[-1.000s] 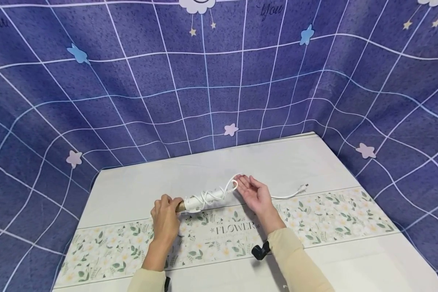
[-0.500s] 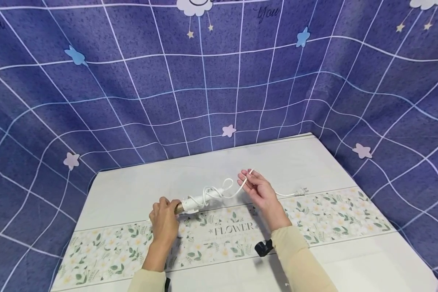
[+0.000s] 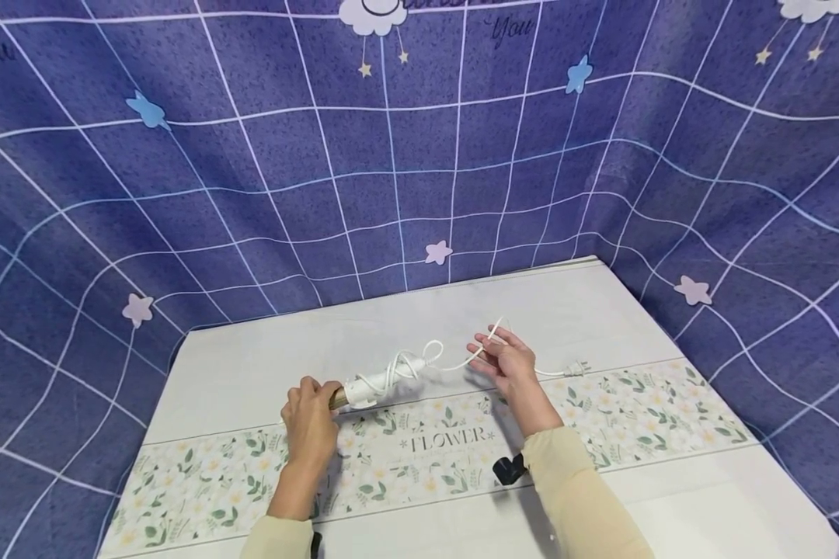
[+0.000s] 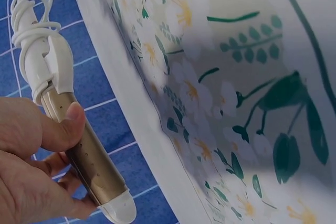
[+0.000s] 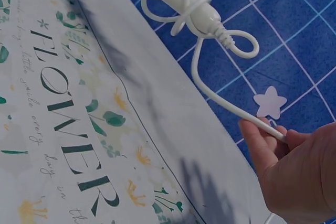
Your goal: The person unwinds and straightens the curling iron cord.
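Observation:
A curling iron (image 3: 374,387) with a white handle and a gold barrel (image 4: 97,161) is held up over the table. My left hand (image 3: 309,423) grips the barrel, thumb on top and fingers beneath, near the white tip (image 4: 119,208). White power cord (image 5: 168,11) loops around the handle. From the handle's end, the cord runs across to my right hand (image 3: 513,366), which pinches it between thumb and fingers, as the right wrist view shows. Beyond that hand, the loose end with its two-prong plug (image 3: 576,368) lies on the table.
The table (image 3: 252,349) wears a white cover with a floral band and the word FLOWER. A blue gridded curtain (image 3: 419,155) with stars stands behind it and along both sides. A black wrist strap piece (image 3: 509,470) sticks out at the right sleeve.
My right hand has moved right and closed on the cord, drawing it away from the handle. The loops on the handle look looser. The left hand keeps its grip and has shifted slightly left.

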Tool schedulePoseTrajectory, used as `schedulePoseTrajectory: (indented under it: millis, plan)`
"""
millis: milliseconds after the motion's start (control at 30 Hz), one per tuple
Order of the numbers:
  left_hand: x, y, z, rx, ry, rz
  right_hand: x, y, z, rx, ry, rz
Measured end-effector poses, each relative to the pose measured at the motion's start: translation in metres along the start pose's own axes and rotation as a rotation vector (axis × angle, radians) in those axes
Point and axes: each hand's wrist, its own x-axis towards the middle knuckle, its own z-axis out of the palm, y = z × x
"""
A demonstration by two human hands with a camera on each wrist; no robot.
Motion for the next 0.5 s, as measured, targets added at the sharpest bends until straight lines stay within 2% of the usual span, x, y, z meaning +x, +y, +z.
schedulePoseTrajectory:
  millis: [200, 300, 500]
  plan:
    - [-0.002, -0.004, -0.001, 0.017, -0.035, -0.01, 0.0, -0.004, -0.001, 0.134, 0.023, -0.03]
    - [-0.003, -0.007, -0.001, 0.014, -0.022, -0.006, 0.0, -0.006, -0.002, 0.192, 0.028, -0.059]
    - [-0.002, -0.014, -0.001, 0.016, -0.002, -0.021, 0.001, -0.01, -0.003, 0.239, 0.038, -0.128]
